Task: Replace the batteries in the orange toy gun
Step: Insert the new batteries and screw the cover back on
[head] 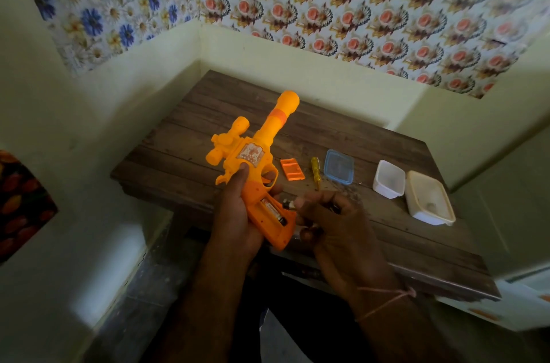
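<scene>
My left hand (pixel 238 214) grips the orange toy gun (pixel 253 148) by its handle, barrel pointing away over the wooden table (pixel 184 124). The handle's battery compartment is uncovered, with one battery (pixel 272 209) lying inside. My right hand (pixel 330 220) pinches a second battery (pixel 288 204) at the compartment's right edge. The orange battery cover (pixel 292 170) lies on the table to the right of the gun, and a yellow-handled screwdriver (pixel 316 173) lies beside it.
A blue-rimmed container lid (pixel 338 167), a small white tub (pixel 388 179) and a larger cream container (pixel 430 201) stand in a row on the table's right side. Walls close in behind and on the left. The table's front edge is near my wrists.
</scene>
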A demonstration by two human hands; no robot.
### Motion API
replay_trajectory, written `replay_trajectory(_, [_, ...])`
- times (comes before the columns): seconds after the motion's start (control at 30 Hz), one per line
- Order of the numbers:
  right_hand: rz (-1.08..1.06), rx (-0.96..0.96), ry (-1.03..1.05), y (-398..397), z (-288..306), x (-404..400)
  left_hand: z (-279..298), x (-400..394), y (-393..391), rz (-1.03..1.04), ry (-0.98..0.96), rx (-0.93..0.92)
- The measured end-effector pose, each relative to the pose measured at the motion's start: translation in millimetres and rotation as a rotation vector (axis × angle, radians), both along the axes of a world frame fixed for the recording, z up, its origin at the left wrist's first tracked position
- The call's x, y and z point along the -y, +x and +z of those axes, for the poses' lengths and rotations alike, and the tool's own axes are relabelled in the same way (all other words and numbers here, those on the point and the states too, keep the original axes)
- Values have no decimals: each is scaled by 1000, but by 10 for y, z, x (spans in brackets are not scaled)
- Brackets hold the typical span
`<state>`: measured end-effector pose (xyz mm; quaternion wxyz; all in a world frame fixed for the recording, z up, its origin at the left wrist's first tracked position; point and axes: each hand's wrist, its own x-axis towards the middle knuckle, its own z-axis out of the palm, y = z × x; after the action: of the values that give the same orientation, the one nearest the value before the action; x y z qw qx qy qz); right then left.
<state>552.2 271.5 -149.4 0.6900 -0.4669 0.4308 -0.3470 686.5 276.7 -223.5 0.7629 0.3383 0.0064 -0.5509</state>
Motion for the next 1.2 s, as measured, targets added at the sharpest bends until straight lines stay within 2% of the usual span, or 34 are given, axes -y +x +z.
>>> replay_trajectory(0.1, [37,99,27,15,38,-34,17,3,-4,20,-25,-27])
replay_trajectory(0.17, [51,92,4,10,47,-51,14,5,4,21,-36,-37])
replay_trajectory(0.3, [37,-232,-319,4,5,-98,4,7,13,11,-38,-45])
replay_trajectory(0.5, [8,-417,-538,-6,-188,-186,9,0,11,8,-6,-5])
replay_trajectory(0.63, [-2,-566,-761,-33,-248,-211,11,-11,23,17,-15,5])
replay_trajectory(0.7, [38,-592,-811,-31,-259,-232,31,-3,20,22,-38,-1])
replay_trajectory(0.8, [156,-724,-992,19,-345,-236,77,3,-27,23,-40,-17])
replay_trajectory(0.87, [254,-797,-1040,60,-379,-259,105,6,-66,-5,-22,-8])
replay_trajectory(1.2, [375,-914,-1102,55,-291,-255,91,-26,8,-32,24,-28])
